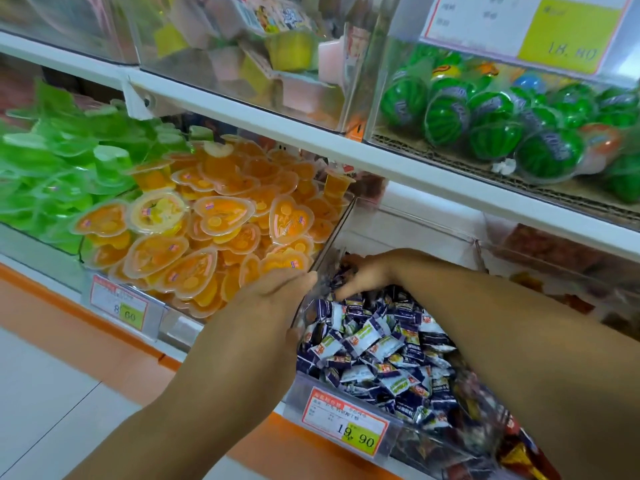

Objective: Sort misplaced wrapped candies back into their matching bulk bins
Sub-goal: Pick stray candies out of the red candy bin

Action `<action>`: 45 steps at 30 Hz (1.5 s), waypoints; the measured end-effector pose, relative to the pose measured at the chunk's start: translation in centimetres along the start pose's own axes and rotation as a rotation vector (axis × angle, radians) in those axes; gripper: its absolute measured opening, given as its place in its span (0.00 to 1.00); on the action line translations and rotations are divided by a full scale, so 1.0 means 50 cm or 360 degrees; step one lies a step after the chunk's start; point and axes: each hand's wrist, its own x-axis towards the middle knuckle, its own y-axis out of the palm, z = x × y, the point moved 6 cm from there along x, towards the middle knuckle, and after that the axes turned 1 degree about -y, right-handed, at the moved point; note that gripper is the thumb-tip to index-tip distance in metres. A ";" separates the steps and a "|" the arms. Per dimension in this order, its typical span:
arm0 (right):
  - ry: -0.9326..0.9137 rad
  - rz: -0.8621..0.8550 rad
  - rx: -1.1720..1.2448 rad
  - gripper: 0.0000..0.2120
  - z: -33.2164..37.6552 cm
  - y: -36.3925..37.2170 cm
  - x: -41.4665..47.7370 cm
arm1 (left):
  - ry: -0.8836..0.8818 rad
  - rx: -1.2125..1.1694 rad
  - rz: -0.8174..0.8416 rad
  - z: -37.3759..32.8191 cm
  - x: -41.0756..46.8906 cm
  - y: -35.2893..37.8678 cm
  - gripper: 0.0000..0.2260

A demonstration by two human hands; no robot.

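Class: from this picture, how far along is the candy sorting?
Done: nothing visibly finished. In hand: the right hand digs into the purple-and-white candies; the left hand rests by the clear divider. Left: a round yellow cup among the orange heart jellies looks misplaced.
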 end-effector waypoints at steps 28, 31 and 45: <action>-0.0157 -0.0254 -0.0246 0.22 -0.058 -0.075 -0.135 | -0.0021 -0.0005 0.0048 -0.006 -0.001 -0.004 0.26; 0.0179 -0.0099 -0.0570 0.33 -0.109 -0.045 -0.092 | -0.0028 -0.0004 0.0055 -0.004 -0.001 -0.004 0.27; 0.0114 -0.0070 -0.0160 0.28 -0.108 0.017 -0.019 | -0.0052 0.0021 0.0039 0.001 0.003 0.001 0.28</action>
